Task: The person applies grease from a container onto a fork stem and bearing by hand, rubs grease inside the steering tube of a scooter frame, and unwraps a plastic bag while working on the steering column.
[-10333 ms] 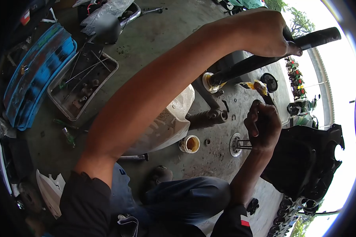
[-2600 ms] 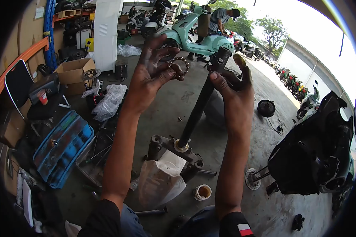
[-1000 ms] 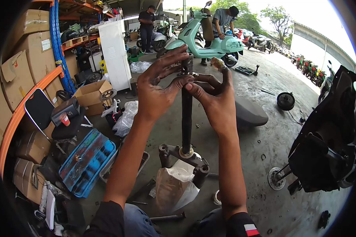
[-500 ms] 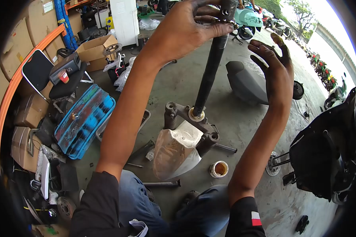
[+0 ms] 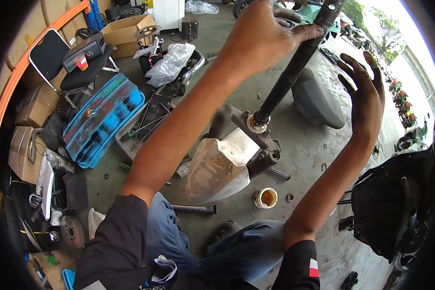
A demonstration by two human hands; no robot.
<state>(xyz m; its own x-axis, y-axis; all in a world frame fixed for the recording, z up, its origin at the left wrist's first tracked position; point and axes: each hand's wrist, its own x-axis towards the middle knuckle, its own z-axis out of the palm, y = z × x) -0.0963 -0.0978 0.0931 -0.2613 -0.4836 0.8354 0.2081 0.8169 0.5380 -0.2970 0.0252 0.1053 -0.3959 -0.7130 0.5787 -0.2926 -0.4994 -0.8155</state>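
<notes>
At the top, my left hand [image 5: 275, 29] is wrapped round the upper part of a black steering tube [image 5: 290, 72], its thumb lying across the front. The bearing ring seen earlier is hidden here. Right of the tube, my right hand [image 5: 365, 94] is raised with fingers apart, touching nothing, its fingertips smeared. The tube leans to the right and rises from a greasy bearing seat [image 5: 257, 124] on the fork bracket [image 5: 266, 157]. A whitish mudguard [image 5: 217, 166] is attached below. A tub of yellow-brown grease [image 5: 266, 198] stands on the floor.
A blue case [image 5: 104, 121] and a metal tray [image 5: 123, 137] of tools lie at the left, near a chair [image 5: 82, 72] and a cardboard box [image 5: 125, 34]. A grey seat [image 5: 316, 99] lies beyond the tube. A black body panel [image 5: 384, 208] stands at the right.
The ring came from my left hand onto the tube top, where both hands met. My right hand has since moved away to the right. The tube leans further right.
</notes>
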